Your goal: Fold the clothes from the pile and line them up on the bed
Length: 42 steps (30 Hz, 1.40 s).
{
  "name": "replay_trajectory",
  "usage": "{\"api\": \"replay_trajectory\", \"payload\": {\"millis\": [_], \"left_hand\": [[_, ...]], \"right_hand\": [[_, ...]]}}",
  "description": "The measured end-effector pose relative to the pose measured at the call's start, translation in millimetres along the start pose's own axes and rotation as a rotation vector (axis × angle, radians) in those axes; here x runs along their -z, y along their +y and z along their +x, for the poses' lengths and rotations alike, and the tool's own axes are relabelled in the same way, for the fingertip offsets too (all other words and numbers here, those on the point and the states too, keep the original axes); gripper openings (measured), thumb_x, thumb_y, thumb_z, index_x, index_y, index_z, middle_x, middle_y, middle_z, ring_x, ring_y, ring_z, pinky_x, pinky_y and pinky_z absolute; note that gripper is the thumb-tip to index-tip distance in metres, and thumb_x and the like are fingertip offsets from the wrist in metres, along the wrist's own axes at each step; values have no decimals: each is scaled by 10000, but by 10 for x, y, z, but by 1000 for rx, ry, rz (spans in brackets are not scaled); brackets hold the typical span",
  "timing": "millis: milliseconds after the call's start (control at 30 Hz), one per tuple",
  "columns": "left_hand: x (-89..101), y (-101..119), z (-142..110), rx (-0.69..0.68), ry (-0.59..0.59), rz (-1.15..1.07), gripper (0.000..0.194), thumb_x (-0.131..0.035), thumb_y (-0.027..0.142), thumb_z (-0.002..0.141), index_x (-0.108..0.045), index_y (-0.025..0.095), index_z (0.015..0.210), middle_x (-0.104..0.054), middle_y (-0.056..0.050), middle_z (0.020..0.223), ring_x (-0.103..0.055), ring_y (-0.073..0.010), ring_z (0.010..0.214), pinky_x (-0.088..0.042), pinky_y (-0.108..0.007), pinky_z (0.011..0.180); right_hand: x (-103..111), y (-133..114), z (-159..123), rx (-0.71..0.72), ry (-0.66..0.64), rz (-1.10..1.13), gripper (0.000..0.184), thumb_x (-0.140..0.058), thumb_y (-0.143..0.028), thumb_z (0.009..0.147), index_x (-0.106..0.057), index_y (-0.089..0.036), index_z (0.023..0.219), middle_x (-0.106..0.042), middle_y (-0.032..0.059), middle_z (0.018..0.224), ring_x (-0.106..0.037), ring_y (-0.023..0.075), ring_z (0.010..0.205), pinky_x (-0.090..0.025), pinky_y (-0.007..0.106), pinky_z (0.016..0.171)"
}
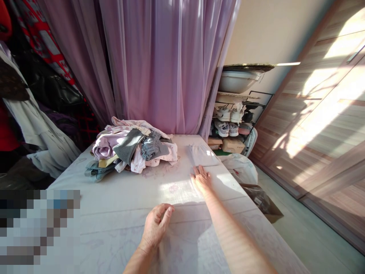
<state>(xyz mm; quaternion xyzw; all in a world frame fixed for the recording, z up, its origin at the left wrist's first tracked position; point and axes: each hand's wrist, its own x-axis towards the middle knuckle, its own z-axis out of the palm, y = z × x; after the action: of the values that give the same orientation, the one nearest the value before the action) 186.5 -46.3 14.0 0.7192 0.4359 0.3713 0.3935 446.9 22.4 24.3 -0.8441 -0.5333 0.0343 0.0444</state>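
My right hand [201, 179] lies on the covered table [119, 213] with its fingers spread. Its fingertips are at the near edge of a flat, folded pale garment [203, 155], whose kind I cannot make out. Closer to me, my left hand [156, 222] rests over the cloth, fingers loosely bent, thumb apart, and no object visible in it. Beyond it to the left is a heap of clothes [137, 146], with dark grey, lilac and pale printed pieces. A gathered grey-blue garment [151, 145] lies on the heap's right side.
Purple curtains [159, 64] hang behind the table. To the right stand a rack with shoes [224, 128] and a basin [241, 80], a white bag [242, 169], an open box [266, 201] and a wooden wardrobe [319, 95]. Clothes [34, 114] hang at left.
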Motion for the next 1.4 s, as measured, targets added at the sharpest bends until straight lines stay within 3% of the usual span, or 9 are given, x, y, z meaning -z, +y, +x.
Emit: {"api": "replay_trajectory", "payload": {"millis": [100,367,700,833,1000,1200,1400], "left_hand": [[-4,7,13,-1,-6,32,377,-454,478,894,-719,222,815,-761,-49,839,-694,-199,813,-527,-280,760],[-38,7,50,-58,-50,259,349,-417,365,910,-690,217,752,-730,-33,787,-659,-172,764,-477,-251,712],[-56,101,9,-274,-162,479,302,-422,258,905,-687,206,769,-748,-71,881,-661,-197,863,-487,-310,857],[11,114,-97,-302,-258,494,250,-486,228,863,-717,223,958,-745,-53,1109,-656,-205,1059,-479,-350,996],[103,52,-360,-248,-260,683,408,-510,307,904,-630,250,1290,-569,-64,1442,-464,-262,1374,-325,-483,1172],[227,-30,-555,-250,-226,761,431,-460,382,953,-608,241,1333,-563,-66,1448,-465,-261,1371,-343,-461,1169],[226,-49,-597,-248,-190,753,418,-455,370,961,-615,234,1322,-581,-74,1426,-473,-267,1360,-333,-488,1173]], "right_hand": [[-13,-37,-209,13,-11,2,565,-311,-439,995,-399,-231,1513,-311,107,1608,-245,261,1480,-174,485,1171],[-24,-91,-719,38,-31,55,542,-331,-412,992,-417,-241,1499,-302,102,1613,-239,266,1487,-171,501,1178],[-82,10,-1352,133,128,144,458,-383,-323,965,-579,-238,1371,-476,114,1508,-400,290,1403,-267,494,1153],[-37,35,-1488,132,128,155,453,-389,-322,962,-579,-256,1369,-487,92,1502,-403,280,1401,-264,484,1158],[-1,71,-1606,145,143,141,437,-406,-329,958,-598,-241,1341,-509,96,1480,-417,262,1380,-280,434,1135],[12,117,-1671,139,120,151,431,-431,-334,950,-605,-237,1332,-510,94,1477,-412,257,1368,-280,416,1121],[4,124,-1675,129,133,174,421,-436,-308,932,-631,-245,1299,-523,89,1467,-421,265,1366,-278,427,1127]]}}
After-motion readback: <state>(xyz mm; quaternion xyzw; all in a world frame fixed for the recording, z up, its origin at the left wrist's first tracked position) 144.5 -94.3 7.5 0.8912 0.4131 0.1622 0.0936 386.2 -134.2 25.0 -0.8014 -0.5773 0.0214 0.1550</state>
